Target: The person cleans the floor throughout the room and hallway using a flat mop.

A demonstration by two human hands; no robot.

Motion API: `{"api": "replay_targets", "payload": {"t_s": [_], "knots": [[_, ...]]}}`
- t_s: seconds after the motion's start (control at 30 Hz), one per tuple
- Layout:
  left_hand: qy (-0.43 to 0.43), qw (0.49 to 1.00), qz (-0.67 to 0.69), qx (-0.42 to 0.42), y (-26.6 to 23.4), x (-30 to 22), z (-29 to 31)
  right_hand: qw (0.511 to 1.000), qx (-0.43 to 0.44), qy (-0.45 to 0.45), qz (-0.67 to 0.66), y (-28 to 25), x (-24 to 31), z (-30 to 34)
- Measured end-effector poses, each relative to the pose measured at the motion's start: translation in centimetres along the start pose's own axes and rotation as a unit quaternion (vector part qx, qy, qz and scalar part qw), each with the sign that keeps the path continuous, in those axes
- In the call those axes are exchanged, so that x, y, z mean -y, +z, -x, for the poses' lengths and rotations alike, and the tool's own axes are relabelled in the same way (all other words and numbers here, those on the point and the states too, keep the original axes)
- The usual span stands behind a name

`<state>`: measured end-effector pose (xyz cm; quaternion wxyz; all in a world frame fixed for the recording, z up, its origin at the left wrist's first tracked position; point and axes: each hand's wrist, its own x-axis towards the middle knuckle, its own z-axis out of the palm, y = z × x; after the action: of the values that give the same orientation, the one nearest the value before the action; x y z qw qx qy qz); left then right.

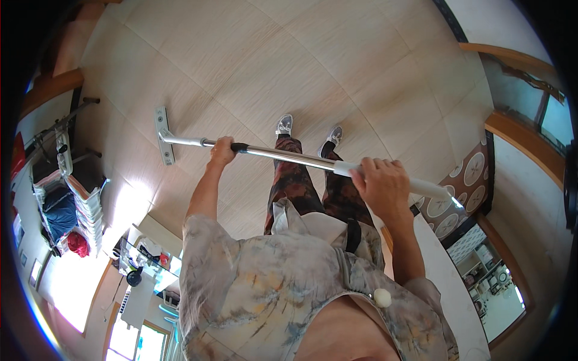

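A long-handled flat mop (289, 155) slants across in front of my body, with a shiny metal pole and white sleeves at both ends. My left hand (223, 151) wraps round the pole near a black collar, toward the mop head. Around the thick white grip at the other end, my right hand (385, 184) is closed. The narrow grey mop head (164, 136) is at the left, over the tiled floor; whether it touches the floor I cannot tell.
Pale wood-look tiles (271, 54) cover the floor, where my shoes (284, 125) stand. On the left is a metal-framed rack (63, 141) near a box-like thing with blue and red cloth (59, 207). A patterned brown panel (463, 186) and wood-framed doorways line the right.
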<state>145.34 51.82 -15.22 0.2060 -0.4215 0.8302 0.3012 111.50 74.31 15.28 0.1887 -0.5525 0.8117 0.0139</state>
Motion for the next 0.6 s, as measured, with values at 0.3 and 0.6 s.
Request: {"api": "replay_targets", "payload": {"t_s": [0.3,0.6], "knots": [[-0.022,0.999,0.010,0.039,-1.1,-5.5,-3.3,0.999,-0.015,0.037,-0.001,-1.1,-3.4,0.6],[0.147,0.983,-0.083,0.069,3.1,-23.3,-8.4,0.963,0.015,0.266,0.031,-4.0,-12.8,12.3]]}}
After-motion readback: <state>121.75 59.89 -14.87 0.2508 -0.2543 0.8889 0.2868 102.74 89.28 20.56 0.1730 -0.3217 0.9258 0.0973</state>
